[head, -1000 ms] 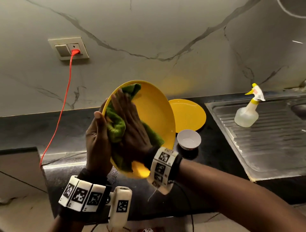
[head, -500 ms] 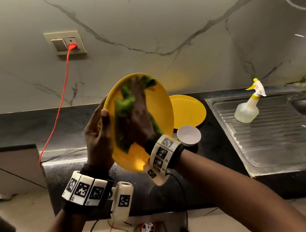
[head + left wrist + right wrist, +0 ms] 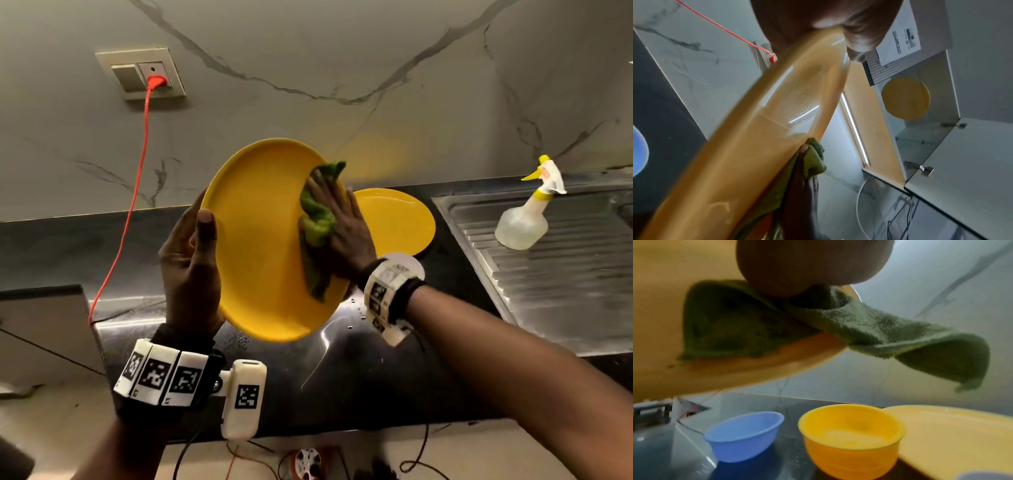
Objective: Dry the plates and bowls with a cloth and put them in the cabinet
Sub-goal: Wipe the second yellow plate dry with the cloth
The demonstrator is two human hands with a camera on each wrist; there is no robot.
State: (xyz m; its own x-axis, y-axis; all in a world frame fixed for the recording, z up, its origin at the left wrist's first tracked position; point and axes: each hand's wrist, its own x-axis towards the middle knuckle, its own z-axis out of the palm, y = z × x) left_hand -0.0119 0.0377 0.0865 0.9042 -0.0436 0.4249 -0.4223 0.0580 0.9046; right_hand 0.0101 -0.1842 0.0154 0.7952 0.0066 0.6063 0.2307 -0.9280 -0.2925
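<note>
Head view: right hand (image 3: 346, 226) and green cloth (image 3: 317, 222) hide yellow plate (image 3: 260, 240) rim.

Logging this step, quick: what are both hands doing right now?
Left hand: grips the yellow plate by its rim.
Right hand: open, fingers flat, pressing the green cloth against the plate.

Yellow plate (image 3: 263, 246), green cloth (image 3: 317, 222), second yellow plate (image 3: 400, 219), blue bowl (image 3: 744, 434), yellow bowl (image 3: 851, 438), orange-red cord (image 3: 137, 164), grey-veined pale marble wall (image 3: 342, 51).
</note>
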